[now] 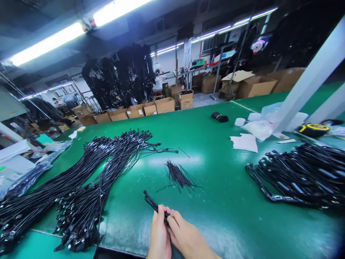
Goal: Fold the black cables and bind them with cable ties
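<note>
My left hand [159, 235] and my right hand [185, 237] meet at the near edge of the green table [221, 201]. Both grip a folded black cable [154, 204] whose looped end sticks out up and to the left of my fingers. Just beyond it lies a small heap of thin black ties [178, 176]. A long spread of loose black cables [81, 180] stretches across the table's left side. A pile of bundled black cables [302, 176] lies at the right.
White paper sheets [244, 142], plastic bags [260, 127], a small black bundle [219, 116] and a yellow tape measure [314, 128] lie at the far right. A slanted white post [309, 79] rises there. Cardboard boxes [151, 108] line the far edge.
</note>
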Available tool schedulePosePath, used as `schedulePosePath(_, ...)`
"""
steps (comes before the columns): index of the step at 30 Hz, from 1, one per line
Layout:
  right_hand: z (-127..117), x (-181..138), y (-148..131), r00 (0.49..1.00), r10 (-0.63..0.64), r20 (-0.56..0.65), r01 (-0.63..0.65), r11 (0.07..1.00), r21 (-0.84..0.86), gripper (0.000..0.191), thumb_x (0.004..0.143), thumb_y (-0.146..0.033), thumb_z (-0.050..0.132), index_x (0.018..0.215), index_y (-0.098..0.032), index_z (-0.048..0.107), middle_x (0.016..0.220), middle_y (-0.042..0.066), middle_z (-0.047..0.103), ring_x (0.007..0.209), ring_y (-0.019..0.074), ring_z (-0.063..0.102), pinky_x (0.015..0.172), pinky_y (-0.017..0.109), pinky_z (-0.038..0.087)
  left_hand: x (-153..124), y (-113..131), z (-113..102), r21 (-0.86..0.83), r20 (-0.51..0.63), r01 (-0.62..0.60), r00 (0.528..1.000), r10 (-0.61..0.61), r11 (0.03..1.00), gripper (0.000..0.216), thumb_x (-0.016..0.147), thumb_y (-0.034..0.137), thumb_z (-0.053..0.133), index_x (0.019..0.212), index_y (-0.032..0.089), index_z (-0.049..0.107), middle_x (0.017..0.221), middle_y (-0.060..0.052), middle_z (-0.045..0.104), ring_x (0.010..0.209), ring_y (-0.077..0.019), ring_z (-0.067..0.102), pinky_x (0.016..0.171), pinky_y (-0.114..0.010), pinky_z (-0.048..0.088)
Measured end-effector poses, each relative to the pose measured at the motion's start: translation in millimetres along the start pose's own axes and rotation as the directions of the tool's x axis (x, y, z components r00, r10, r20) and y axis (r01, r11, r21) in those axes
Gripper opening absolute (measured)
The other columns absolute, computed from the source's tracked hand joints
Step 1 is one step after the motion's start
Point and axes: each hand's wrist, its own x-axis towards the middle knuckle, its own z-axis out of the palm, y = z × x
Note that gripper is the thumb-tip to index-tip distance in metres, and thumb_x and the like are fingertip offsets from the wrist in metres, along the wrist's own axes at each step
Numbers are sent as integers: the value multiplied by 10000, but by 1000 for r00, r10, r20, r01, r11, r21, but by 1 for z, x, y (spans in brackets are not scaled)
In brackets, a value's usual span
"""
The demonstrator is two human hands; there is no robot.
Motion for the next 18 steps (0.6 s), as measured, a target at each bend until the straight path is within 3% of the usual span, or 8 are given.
schedulePosePath(3, -25, 19, 1, 964, 210, 164, -251, 921, 297, 125, 869, -188, 476, 985, -202, 519, 920, 40, 596, 786, 158, 615, 674, 245, 485, -1, 4, -1, 153, 24, -106, 994, 104, 983, 300, 727, 473, 677, 664, 196, 580, 607, 42, 545, 611, -129, 500, 641, -241, 403)
schedulePosePath(6, -47, 44, 11, 855, 392, 339, -513, 736, 443, 201, 797, -246, 579, 987, -214, 521, 867, 11, 575, 778, 171, 560, 703, 279, 452, -7, 9, -2, 469, 231, -298, 950, 210, 832, 199, 779, 371, 646, 847, 188, 683, 796, -47, 674, 789, -194, 584, 781, -255, 393)
schedulePosePath(8, -54, 57, 18, 816, 367, 447, -573, 614, 543, 151, 776, -275, 591, 900, -200, 548, 798, 0, 570, 725, 164, 527, 669, 273, 416, -14, 13, -2, 572, 343, -391, 913, 223, 722, 238, 775, 321, 654, 961, 179, 699, 936, -108, 703, 947, -239, 593, 883, -260, 357)
schedulePosePath(10, -56, 63, 24, 808, 301, 507, -585, 514, 627, 178, 829, -342, 514, 741, -187, 525, 696, -9, 544, 660, 147, 504, 624, 259, 389, -20, 17, -4, 601, 389, -385, 906, 164, 700, 233, 784, 344, 637, 953, 194, 699, 797, -85, 704, 842, -231, 613, 837, -271, 387)
schedulePosePath(12, -56, 64, 26, 799, 257, 544, -597, 452, 663, 332, 882, -430, 398, 677, -185, 489, 595, -21, 503, 557, 128, 486, 549, 241, 373, -24, 22, -6, 590, 446, -276, 895, -22, 759, 269, 795, 433, 602, 891, 197, 689, 638, -40, 662, 662, -203, 604, 709, -286, 423)
schedulePosePath(15, -57, 61, 25, 772, 186, 608, -627, 375, 682, 408, 875, -512, 373, 667, -181, 493, 499, -48, 454, 440, 99, 451, 472, 212, 355, -28, 28, -8, 500, 529, 39, 777, -341, 865, 408, 783, 535, 574, 811, 140, 668, 669, -72, 671, 633, -198, 640, 654, -306, 446)
schedulePosePath(17, -57, 62, 25, 751, 158, 641, -651, 335, 681, 413, 864, -519, 389, 649, -182, 490, 478, -54, 448, 407, 91, 441, 437, 200, 346, -28, 26, -8, 394, 549, 219, 723, -420, 892, 407, 760, 512, 626, 822, 111, 661, 668, -65, 647, 621, -182, 639, 649, -312, 465)
schedulePosePath(18, -57, 63, 25, 740, 158, 653, -664, 323, 675, 401, 862, -509, 395, 645, -184, 486, 478, -54, 453, 394, 89, 438, 418, 197, 340, -28, 23, -7, 334, 547, 273, 723, -421, 902, 378, 742, 480, 664, 809, 108, 657, 618, -29, 605, 567, -146, 604, 619, -294, 465)
